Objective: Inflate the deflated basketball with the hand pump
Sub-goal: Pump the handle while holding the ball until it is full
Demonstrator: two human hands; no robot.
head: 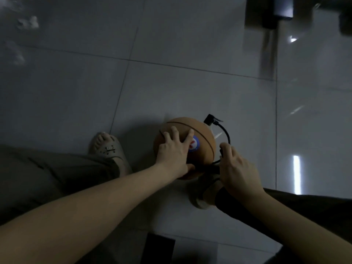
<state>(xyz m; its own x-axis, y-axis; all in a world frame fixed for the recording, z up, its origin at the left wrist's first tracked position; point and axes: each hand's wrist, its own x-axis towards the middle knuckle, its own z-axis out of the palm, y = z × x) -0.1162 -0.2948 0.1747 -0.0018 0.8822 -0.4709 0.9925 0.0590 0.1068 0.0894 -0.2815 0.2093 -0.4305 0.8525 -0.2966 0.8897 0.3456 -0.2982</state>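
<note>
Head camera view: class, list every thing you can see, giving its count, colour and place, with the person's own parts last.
basketball: one, orange-brown with a blue badge, on the floor, centre.
pump: one, black top, behind the basketball, mostly hidden.
hose: one, black, curving from the pump to the right grip.
floor: grey glossy tiles, throughout.
furniture: dark, blurred, top right.
sandals: two, beige, left of and below the basketball.
left grip: one, spread on the basketball.
right grip: one, holds the hose.

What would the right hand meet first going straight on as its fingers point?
Probably the black hose, whose loop arcs just beyond the right hand; the hand seems to grip its lower stretch. Depth is unclear.
</note>
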